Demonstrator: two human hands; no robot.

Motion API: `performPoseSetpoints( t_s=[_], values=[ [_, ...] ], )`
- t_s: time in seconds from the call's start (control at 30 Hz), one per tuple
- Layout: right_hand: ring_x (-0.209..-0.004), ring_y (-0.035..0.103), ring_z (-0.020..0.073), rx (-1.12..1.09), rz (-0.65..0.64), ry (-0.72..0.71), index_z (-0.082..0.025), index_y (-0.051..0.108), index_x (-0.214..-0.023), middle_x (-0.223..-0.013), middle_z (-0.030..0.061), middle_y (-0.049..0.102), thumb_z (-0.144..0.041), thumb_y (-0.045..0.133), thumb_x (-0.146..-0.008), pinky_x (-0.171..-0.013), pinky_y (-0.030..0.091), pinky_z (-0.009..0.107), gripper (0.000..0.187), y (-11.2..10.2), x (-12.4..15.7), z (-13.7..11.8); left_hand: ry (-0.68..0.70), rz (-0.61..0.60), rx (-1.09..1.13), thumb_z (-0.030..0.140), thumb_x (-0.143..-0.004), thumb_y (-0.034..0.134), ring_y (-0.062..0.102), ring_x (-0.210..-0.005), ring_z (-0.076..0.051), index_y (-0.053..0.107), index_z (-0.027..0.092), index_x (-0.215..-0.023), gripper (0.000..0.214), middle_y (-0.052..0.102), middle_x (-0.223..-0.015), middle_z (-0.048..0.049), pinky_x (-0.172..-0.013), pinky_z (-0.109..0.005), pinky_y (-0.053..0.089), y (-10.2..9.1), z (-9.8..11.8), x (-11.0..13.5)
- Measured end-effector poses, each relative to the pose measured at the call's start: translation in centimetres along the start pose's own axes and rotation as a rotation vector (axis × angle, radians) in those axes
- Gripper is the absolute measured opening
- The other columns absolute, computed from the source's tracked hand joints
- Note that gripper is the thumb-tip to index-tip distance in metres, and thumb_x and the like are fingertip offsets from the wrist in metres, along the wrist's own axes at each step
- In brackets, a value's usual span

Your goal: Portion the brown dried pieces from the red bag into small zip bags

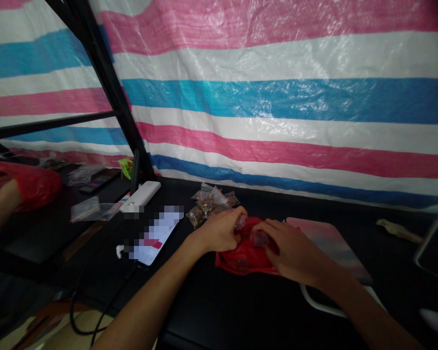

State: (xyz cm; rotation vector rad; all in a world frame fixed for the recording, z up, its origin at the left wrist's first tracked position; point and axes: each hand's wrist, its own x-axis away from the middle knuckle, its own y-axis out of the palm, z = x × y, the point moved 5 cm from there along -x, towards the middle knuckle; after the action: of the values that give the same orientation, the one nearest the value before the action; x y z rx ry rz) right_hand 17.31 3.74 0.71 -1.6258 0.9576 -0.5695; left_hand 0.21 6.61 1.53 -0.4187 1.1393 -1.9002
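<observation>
A crumpled red plastic bag [241,257] lies on the black table [219,311] in front of me. My left hand [219,229] is closed at the bag's upper left edge, pinching a small clear packet [240,222]. My right hand [290,250] rests on the bag's right side, fingers curled round another small clear packet [260,237]. Just behind my left hand sits a pile of small clear packets [209,204] filled with brown bits.
A white power bank [141,195], a phone [156,233] and cables lie at left. A pink-toned pad [328,243] lies at right. Another person's arm [0,209] and red bag [29,184] show far left. A striped tarp [277,97] hangs behind.
</observation>
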Motion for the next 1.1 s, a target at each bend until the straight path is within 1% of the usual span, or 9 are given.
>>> performPoseSetpoints(
  t_s=[0.13,0.33,0.4,0.5,0.6,0.7,0.83,0.97,1.1],
  values=[
    [-0.105,0.067,0.0265,0.001,-0.004,0.015,-0.023,0.066,-0.111,-0.114,0.0086,0.071,-0.011,0.053,-0.086,-0.092,0.047,0.04,0.031,0.1,-0.1,0.1,-0.029,-0.006,0.051,0.02,-0.079,0.062,0.064,-0.078,-0.02,0.055,0.024,-0.106,0.029,0.069,-0.09,-0.0009,-0.065,-0.027,0.042,0.1,0.1,0.0],
    [-0.096,0.069,0.0232,-0.049,-0.014,0.019,-0.025,0.067,-0.116,-0.112,0.0069,0.072,-0.024,0.053,-0.096,-0.081,0.048,0.035,0.024,0.1,-0.2,-0.4,-0.031,-0.005,0.2,0.008,-0.073,0.061,0.064,-0.074,-0.018,0.056,0.022,-0.11,0.039,0.068,-0.084,-0.0001,-0.063,-0.026,0.042,0.8,-0.4,-0.2],
    [-0.096,0.069,0.023,-0.074,-0.013,0.02,-0.026,0.066,-0.12,-0.113,0.0067,0.072,-0.024,0.054,-0.096,-0.081,0.048,0.034,0.027,0.2,-0.3,-0.3,-0.053,-0.004,0.315,0.006,-0.073,0.06,0.06,-0.068,-0.016,0.057,0.021,-0.108,0.039,0.065,-0.079,0.0018,-0.059,-0.024,0.04,1.2,-0.8,-0.4],
    [-0.097,0.07,0.0232,-0.111,-0.007,0.035,-0.026,0.062,-0.124,-0.114,0.0058,0.073,-0.02,0.053,-0.095,-0.078,0.046,0.032,0.031,0.2,-0.3,0.1,-0.093,-0.015,0.615,0.005,-0.073,0.059,0.055,-0.064,-0.012,0.056,0.018,-0.103,0.033,0.059,-0.076,0.003,-0.057,-0.022,0.04,1.9,-1.1,-0.9],
    [-0.082,0.071,0.0224,-0.125,-0.016,0.094,-0.025,0.06,-0.119,-0.095,0.0031,0.075,-0.017,0.051,-0.094,-0.07,0.043,0.031,0.028,0.1,-0.2,0.6,-0.106,-0.023,0.85,0.007,-0.076,0.06,0.054,-0.065,-0.01,0.053,0.017,-0.102,0.029,0.058,-0.079,0.0028,-0.058,-0.021,0.041,2.2,-1.2,-1.1],
    [-0.073,0.07,0.0225,-0.139,-0.004,0.159,-0.025,0.058,-0.117,-0.081,0.0007,0.073,-0.017,0.055,-0.091,-0.064,0.041,0.031,0.027,-0.3,-0.1,1.1,-0.077,-0.012,0.789,0.009,-0.078,0.064,0.053,-0.065,-0.01,0.054,0.018,-0.107,0.032,0.058,-0.08,0.0033,-0.056,-0.02,0.04,1.8,-1.1,-1.0],
    [-0.088,0.071,0.0229,-0.248,0.126,0.19,-0.028,0.056,-0.124,-0.099,0.0018,0.074,-0.019,0.059,-0.09,-0.076,0.05,0.034,0.036,-1.5,-0.2,1.4,-0.056,0.096,0.551,0.016,-0.083,0.064,0.059,-0.069,-0.013,0.059,0.019,-0.106,0.024,0.065,-0.083,0.0003,-0.06,-0.022,0.043,0.8,-0.9,-0.8],
    [-0.113,0.065,0.0229,-0.295,0.323,0.055,-0.03,0.053,-0.135,-0.127,0.0056,0.065,-0.027,0.055,-0.098,-0.099,0.051,0.038,0.037,-2.8,-0.2,0.6,-0.059,0.169,0.336,0.022,-0.086,0.063,0.062,-0.069,-0.016,0.063,0.02,-0.098,0.012,0.069,-0.082,-0.0006,-0.063,-0.025,0.043,0.5,-0.3,-0.8],
    [-0.109,0.065,0.0234,-0.128,0.32,-0.038,-0.032,0.054,-0.141,-0.13,0.0077,0.058,-0.027,0.048,-0.101,-0.093,0.054,0.039,0.041,-2.3,0.0,-0.6,0.004,0.179,0.32,0.027,-0.084,0.069,0.063,-0.071,-0.016,0.065,0.019,-0.101,0.019,0.071,-0.085,-0.0013,-0.063,-0.025,0.044,0.7,0.6,-0.8]
  ],
)
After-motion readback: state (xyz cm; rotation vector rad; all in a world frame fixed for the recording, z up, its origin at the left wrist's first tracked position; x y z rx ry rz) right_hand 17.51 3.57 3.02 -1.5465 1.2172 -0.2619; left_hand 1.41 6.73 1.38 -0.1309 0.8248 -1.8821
